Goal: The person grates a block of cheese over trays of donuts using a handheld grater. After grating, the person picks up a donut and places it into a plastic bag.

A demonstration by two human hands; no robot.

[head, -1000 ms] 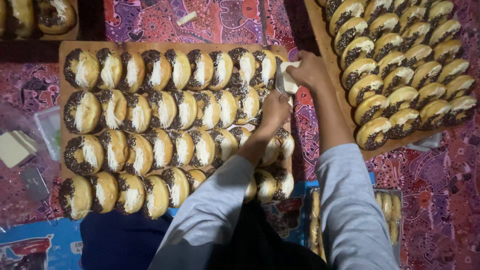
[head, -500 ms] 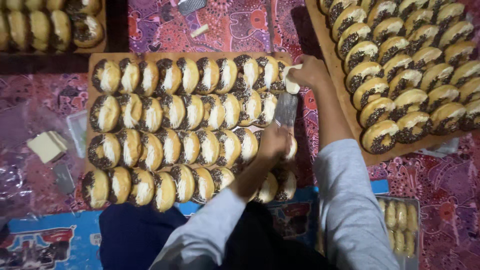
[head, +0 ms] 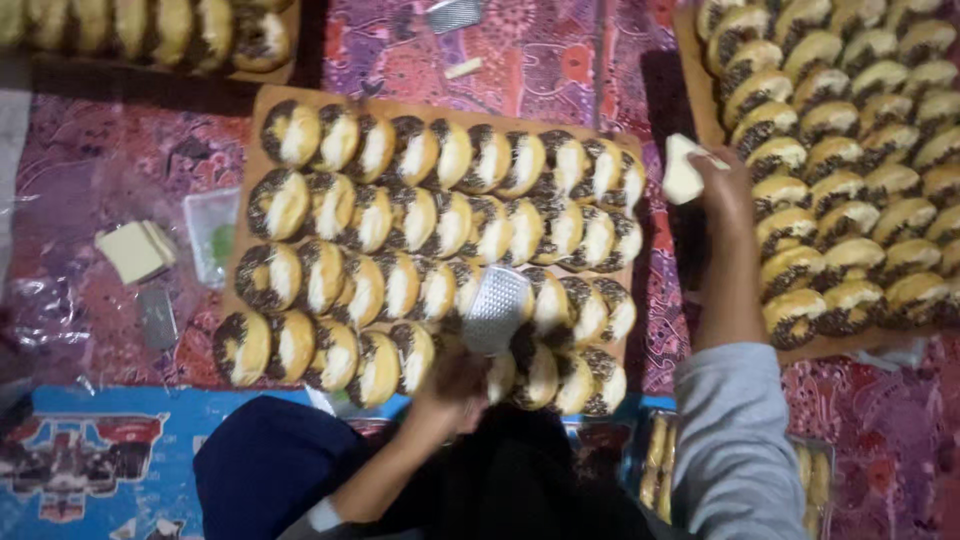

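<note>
Metal grater (head: 497, 308) in the left hand (head: 452, 385) hovers over the wooden tray (head: 262, 105) of chocolate-sprinkled buns (head: 400, 285); the right hand (head: 722, 185) clasps a pale cheese block (head: 682, 170) between two trays.

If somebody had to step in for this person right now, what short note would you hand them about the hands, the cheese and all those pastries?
Left hand: holds a small metal grater by its handle over the lower right of the middle board.
Right hand: raised between the boards, gripping a pale cheese block, apart from the grater.
Things: the middle board carries four rows of round filled pastries with dark sprinkled edges; another full board lies to the right, a third at the top left.
Done: cannot tell from here which pastries already carry grated cheese.
Left: likely grating over the rest.
</note>
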